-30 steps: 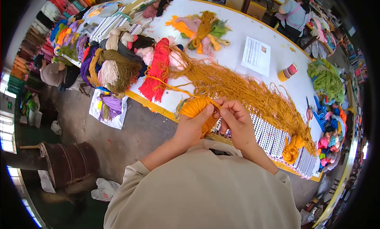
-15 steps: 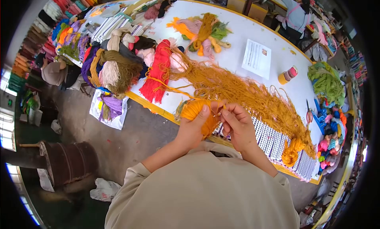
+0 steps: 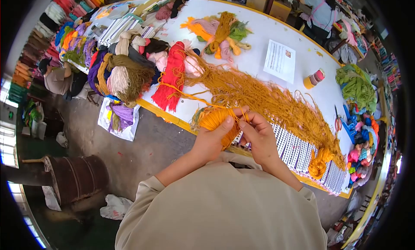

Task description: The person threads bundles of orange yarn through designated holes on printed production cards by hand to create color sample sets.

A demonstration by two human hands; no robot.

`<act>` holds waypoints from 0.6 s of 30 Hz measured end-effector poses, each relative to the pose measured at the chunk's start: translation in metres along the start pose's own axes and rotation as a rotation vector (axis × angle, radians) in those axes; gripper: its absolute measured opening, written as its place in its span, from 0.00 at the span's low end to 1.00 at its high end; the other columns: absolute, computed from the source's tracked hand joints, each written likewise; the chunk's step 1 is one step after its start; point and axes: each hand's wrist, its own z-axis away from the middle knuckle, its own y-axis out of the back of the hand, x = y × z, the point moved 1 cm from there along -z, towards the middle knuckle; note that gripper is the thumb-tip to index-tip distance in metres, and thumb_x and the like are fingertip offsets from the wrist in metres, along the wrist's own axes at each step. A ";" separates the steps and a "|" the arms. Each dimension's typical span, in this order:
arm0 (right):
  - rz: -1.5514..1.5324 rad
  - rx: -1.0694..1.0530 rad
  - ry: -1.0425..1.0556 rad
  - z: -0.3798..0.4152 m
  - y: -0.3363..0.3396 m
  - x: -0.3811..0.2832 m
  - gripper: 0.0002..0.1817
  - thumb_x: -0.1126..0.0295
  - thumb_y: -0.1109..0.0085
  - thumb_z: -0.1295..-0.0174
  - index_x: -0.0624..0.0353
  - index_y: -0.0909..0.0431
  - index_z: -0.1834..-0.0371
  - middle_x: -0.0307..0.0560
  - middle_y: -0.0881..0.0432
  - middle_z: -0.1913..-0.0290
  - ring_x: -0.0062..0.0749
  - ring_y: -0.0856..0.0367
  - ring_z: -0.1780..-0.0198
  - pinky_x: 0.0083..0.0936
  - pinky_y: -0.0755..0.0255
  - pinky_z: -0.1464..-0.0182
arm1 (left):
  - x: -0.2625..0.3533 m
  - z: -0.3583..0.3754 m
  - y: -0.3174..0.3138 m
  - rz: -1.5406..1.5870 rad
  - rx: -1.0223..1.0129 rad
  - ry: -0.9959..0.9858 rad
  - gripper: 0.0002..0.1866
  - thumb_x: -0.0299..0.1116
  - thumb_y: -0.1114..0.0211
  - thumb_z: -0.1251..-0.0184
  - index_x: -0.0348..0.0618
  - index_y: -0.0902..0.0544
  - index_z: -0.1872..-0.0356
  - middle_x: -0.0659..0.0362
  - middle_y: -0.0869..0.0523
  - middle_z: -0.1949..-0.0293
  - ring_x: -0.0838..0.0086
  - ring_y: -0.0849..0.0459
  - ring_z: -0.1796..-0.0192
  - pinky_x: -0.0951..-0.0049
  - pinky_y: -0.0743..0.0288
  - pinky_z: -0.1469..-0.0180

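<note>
An orange yarn ball sits in my left hand, whose fingers wrap round it near the table's front edge. Just to the right, my right hand pinches orange strands that run across from the ball. A loose orange strand leads from the ball up and left over a red yarn bundle. Behind both hands a long tangle of golden-brown yarn stretches right across the table, partly over printed strip sheets.
On the white table are a printed paper, a thread cone, scissors and mixed yarn piles. A rusty drum stands at lower left. One person is at left, another at upper right.
My hands stay close together at the ball. The right fingers have shifted slightly, and more strands now show spread between the two hands. The view has tilted a little.
</note>
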 end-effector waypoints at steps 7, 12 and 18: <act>-0.107 -0.063 -0.047 0.001 0.002 0.002 0.04 0.70 0.47 0.30 0.57 0.25 0.59 0.30 0.28 0.72 0.11 0.34 0.75 0.14 0.32 0.70 | -0.001 -0.002 0.002 0.012 0.089 -0.045 0.12 0.28 0.43 0.26 0.33 0.20 0.48 0.49 0.19 0.43 0.67 0.21 0.42 0.67 0.25 0.40; -0.116 -0.001 -0.035 0.003 -0.004 0.000 0.03 0.71 0.45 0.31 0.56 0.26 0.58 0.31 0.29 0.73 0.12 0.38 0.78 0.15 0.33 0.75 | -0.003 0.000 0.004 0.010 0.160 -0.061 0.10 0.29 0.40 0.28 0.35 0.19 0.53 0.52 0.15 0.53 0.68 0.17 0.51 0.65 0.23 0.47; -0.129 -0.105 -0.147 0.004 0.006 -0.007 0.06 0.68 0.45 0.30 0.57 0.26 0.58 0.30 0.31 0.76 0.11 0.37 0.79 0.15 0.38 0.76 | -0.003 -0.003 0.016 -0.031 0.213 -0.128 0.11 0.33 0.45 0.24 0.35 0.20 0.58 0.53 0.16 0.57 0.69 0.16 0.55 0.68 0.20 0.53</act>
